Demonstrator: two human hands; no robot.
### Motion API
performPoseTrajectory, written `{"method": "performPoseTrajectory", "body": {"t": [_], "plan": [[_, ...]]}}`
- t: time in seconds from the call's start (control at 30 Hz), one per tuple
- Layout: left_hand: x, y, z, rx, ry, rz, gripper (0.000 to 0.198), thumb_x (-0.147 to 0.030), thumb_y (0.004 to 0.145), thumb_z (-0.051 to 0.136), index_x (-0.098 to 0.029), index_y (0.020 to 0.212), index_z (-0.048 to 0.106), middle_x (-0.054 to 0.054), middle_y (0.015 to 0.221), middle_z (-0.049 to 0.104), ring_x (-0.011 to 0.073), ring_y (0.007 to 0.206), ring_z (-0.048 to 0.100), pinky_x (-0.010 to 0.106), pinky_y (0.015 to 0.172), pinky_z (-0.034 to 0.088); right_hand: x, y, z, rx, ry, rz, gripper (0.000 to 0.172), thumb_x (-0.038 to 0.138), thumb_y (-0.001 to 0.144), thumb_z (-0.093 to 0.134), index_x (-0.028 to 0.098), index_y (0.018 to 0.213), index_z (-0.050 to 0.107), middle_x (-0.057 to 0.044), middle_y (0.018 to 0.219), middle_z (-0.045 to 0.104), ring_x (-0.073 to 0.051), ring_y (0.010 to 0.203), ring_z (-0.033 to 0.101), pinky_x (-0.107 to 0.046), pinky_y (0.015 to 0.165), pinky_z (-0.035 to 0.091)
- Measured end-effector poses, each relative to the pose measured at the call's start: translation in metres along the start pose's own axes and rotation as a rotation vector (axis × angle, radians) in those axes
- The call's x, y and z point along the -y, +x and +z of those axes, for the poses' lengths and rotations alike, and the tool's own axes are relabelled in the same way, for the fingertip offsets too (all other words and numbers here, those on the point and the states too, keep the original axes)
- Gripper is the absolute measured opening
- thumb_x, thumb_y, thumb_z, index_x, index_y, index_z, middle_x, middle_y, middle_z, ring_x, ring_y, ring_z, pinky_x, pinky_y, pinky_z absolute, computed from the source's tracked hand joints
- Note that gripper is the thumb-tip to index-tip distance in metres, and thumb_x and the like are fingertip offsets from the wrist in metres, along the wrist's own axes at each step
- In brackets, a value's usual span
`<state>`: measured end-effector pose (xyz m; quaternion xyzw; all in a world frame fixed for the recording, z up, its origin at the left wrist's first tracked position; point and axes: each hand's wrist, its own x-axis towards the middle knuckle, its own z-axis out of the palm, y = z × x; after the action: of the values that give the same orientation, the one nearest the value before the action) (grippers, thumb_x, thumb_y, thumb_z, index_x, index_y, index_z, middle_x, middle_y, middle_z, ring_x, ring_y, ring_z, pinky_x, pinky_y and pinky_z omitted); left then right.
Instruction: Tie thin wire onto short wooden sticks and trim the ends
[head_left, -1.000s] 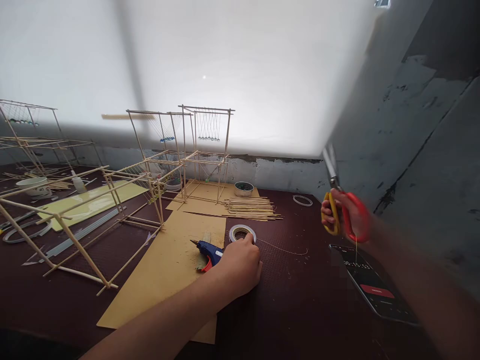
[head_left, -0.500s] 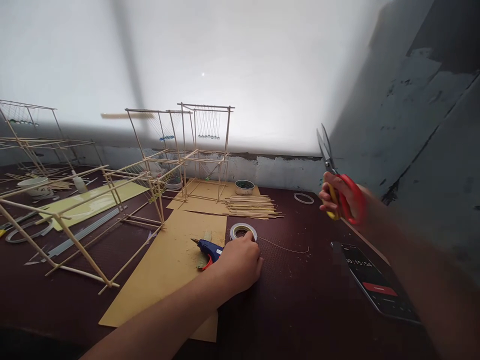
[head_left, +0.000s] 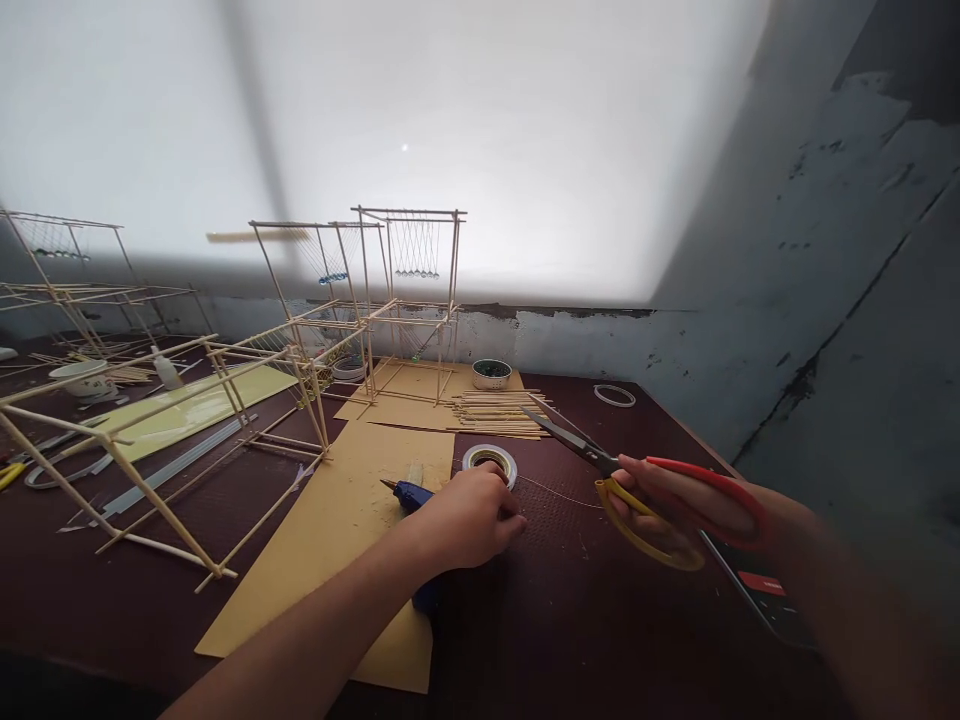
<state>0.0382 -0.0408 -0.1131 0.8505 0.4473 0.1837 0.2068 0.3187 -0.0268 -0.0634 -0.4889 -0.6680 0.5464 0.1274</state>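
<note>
Watching from my remote seat, the big change in the last second is the right hand (head_left: 675, 500). It was up by the wall with the scissors (head_left: 592, 455) pointing skyward. Now it has come down low over the desk (head_left: 600, 640), just to the right of the left hand (head_left: 469, 515), with the blades levelled and pointing away and to the left.

That puts the cutting edges near the thin thread (head_left: 559, 493), which lies on the desk between the two hands (I see no contact yet). The right hand grips the scissors, fingers through the loops.

The left hand has hardly moved. It is curled closed at the thread's left end, and I cannot tell whether it pinches the thread. A tape roll (head_left: 489, 461) lies just beyond its fingers, and a blue glue gun (head_left: 407, 494) sits partly under it.

The scissors have long dark blades, slightly parted, with one red loop and one yellow.
</note>
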Motion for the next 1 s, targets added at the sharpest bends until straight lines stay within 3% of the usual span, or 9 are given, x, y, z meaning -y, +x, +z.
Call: {"method": "performPoseTrajectory", "body": {"t": [0.1,0.2,0.33,0.5,0.7,0.9,1.0], "plan": [[0.001,0.001,-0.008,0.031,-0.126,-0.034,0.039,-0.045,0.088,0.055,-0.017,0.064,0.067,0.006,0.081,0.062,0.0195,0.082,0.059,0.029,0.075,0.044,0.002,-0.002,0.001,0.166,0.212,0.0,0.062,0.072,0.096,0.022,0.02,0.078,0.05,0.002,0.066,0.039,-0.012,0.055,0.031,-0.026,0.055,0.037],[0.005,0.003,-0.021,0.108,-0.323,-0.08,0.044,-0.053,0.089,0.052,-0.017,0.068,0.065,0.002,0.071,0.058,0.0155,0.07,0.053,0.026,0.064,0.04,0.003,-0.005,0.002,0.278,0.286,-0.048,0.066,0.074,0.094,0.019,0.019,0.081,0.053,0.001,0.069,0.041,-0.014,0.057,0.034,-0.029,0.058,0.038],[0.016,0.005,-0.032,0.157,-0.573,-0.146,0.046,-0.06,0.086,0.055,-0.016,0.077,0.064,0.0,0.075,0.058,0.0111,0.065,0.046,0.023,0.059,0.035,-0.002,-0.01,0.006,0.332,0.306,-0.065,0.076,0.077,0.091,0.013,0.017,0.085,0.06,-0.002,0.069,0.046,-0.016,0.058,0.043,-0.032,0.064,0.044],[0.03,0.008,-0.033,0.184,-0.853,-0.213,0.048,-0.062,0.082,0.062,-0.015,0.088,0.067,0.001,0.083,0.058,0.0087,0.064,0.042,0.021,0.059,0.035,-0.01,-0.014,0.009,0.384,0.234,0.114,0.086,0.083,0.085,0.006,0.016,0.08,0.061,-0.003,0.063,0.051,-0.015,0.045,0.049,-0.029,0.052,0.046],[0.025,0.003,-0.045,0.256,-0.645,-0.205,0.049,-0.062,0.081,0.063,-0.014,0.074,0.067,-0.001,0.066,0.053,0.0092,0.06,0.04,0.022,0.055,0.032,-0.009,-0.02,0.016,0.391,0.177,0.327,0.093,0.083,0.083,-0.001,0.015,0.075,0.061,-0.005,0.058,0.053,-0.015,0.04,0.05,-0.028,0.046,0.048],[0.021,0.0,-0.048,0.245,-0.595,-0.182,0.046,-0.058,0.084,0.061,-0.014,0.076,0.069,0.0,0.069,0.057,0.0097,0.063,0.045,0.021,0.059,0.037,-0.011,-0.02,0.02,0.501,0.134,0.295,0.09,0.082,0.085,0.002,0.015,0.074,0.062,-0.004,0.047,0.051,-0.02,0.04,0.057,-0.027,0.042,0.047],[0.018,0.0,-0.048,0.254,-0.6,-0.174,0.045,-0.057,0.085,0.06,-0.014,0.075,0.068,0.0,0.067,0.056,0.0096,0.062,0.046,0.021,0.059,0.039,-0.013,-0.015,0.022,0.556,0.142,0.283,0.089,0.081,0.087,0.007,0.015,0.076,0.064,-0.007,0.051,0.056,-0.022,0.046,0.063,-0.026,0.04,0.046]]}}
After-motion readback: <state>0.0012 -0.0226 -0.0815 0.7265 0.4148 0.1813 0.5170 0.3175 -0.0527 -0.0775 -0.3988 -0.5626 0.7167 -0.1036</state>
